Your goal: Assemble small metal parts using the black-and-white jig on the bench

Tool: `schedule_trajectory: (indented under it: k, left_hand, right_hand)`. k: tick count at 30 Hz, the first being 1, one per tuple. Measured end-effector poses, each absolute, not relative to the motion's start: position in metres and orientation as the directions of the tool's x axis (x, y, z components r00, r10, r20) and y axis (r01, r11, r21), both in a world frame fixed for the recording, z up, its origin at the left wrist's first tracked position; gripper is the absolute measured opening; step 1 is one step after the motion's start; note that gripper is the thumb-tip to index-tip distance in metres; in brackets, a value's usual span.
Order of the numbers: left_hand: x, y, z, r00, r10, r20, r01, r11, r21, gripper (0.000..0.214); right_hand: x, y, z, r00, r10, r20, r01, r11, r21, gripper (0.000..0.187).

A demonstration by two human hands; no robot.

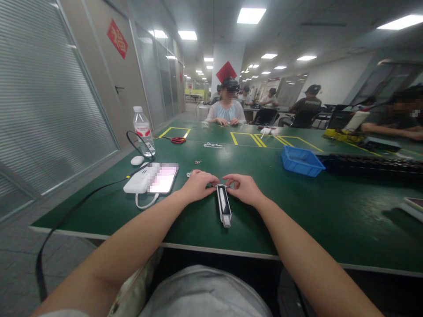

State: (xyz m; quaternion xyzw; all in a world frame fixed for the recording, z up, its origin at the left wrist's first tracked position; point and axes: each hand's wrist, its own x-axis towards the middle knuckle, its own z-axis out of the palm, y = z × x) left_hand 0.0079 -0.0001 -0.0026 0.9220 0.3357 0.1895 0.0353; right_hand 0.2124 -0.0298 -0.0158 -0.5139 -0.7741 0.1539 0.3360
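A long, narrow black-and-white piece (224, 207) lies on the green table in front of me, its white tip pointing towards me. Across its far end runs a thin, metallic-looking crossbar (220, 186). My left hand (200, 185) pinches the left end of this bar between thumb and fingers. On the opposite side, my right hand (246, 188) has curled fingers closed at the bar's right end. The fingers partly cover both ends, and the exact kind of piece is unclear. A small silvery part (188, 175) rests just left of my left hand.
Left stand a water bottle (142, 134), a white power bank (140, 178) cabled to a phone (165, 177), and a white mouse-like object (137, 160). Farther off are red-handled scissors (177, 140) and small metal parts (198, 162). A blue bin (302, 161) sits right. A person (227, 108) sits opposite.
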Motion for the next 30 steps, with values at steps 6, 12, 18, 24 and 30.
schedule_trajectory:
  k: [6, 12, 18, 24, 30]
  left_hand:
    - [0.008, -0.002, -0.001, 0.696, 0.646, 0.315, 0.611, -0.762, 0.213, 0.019]
    - [0.007, -0.003, 0.001, 0.688, 0.657, 0.307, 0.615, -0.753, 0.233, 0.028]
    - [0.001, 0.0, 0.0, 0.665, 0.686, 0.295, 0.635, -0.727, 0.26, 0.056]
    - [-0.003, 0.005, 0.0, 0.554, 0.776, 0.3, 0.732, -0.626, 0.268, 0.06]
    - [-0.007, 0.008, 0.005, 0.46, 0.843, 0.277, 0.812, -0.526, 0.254, 0.058]
  right_hand:
    - [0.213, -0.031, -0.015, -0.256, 0.892, 0.372, 0.673, 0.441, -0.593, 0.031]
    - [0.216, -0.029, -0.018, -0.268, 0.897, 0.353, 0.68, 0.435, -0.59, 0.033]
    - [0.217, -0.029, -0.017, -0.263, 0.914, 0.308, 0.699, 0.401, -0.593, 0.032]
    - [0.217, -0.03, -0.016, -0.26, 0.928, 0.266, 0.708, 0.371, -0.601, 0.031]
    - [0.219, -0.028, -0.019, -0.269, 0.927, 0.26, 0.702, 0.374, -0.606, 0.031]
